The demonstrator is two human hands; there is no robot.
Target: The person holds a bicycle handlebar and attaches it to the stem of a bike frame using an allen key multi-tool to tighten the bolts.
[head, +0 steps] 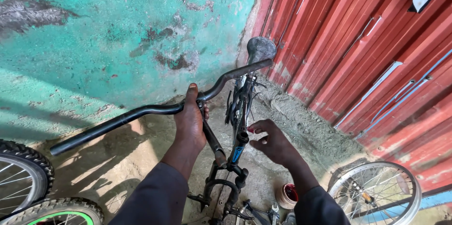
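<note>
Head cam showed one left hand [190,120] wrapped tight round one black curved metal handlebar [155,108] at its middle, one right hand [272,143] half open, fingertips near the black fork tube [239,147], three spoked wheels around: two [21,175] [59,212] left, one [376,192] right, one small red-filled pot [287,195] below

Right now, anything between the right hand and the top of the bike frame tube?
Nothing visible. The right hand hovers just beside the top of the frame tube, fingers bent toward it, with only open air between. The left hand grips the handlebar at its middle, off to the side.
</note>
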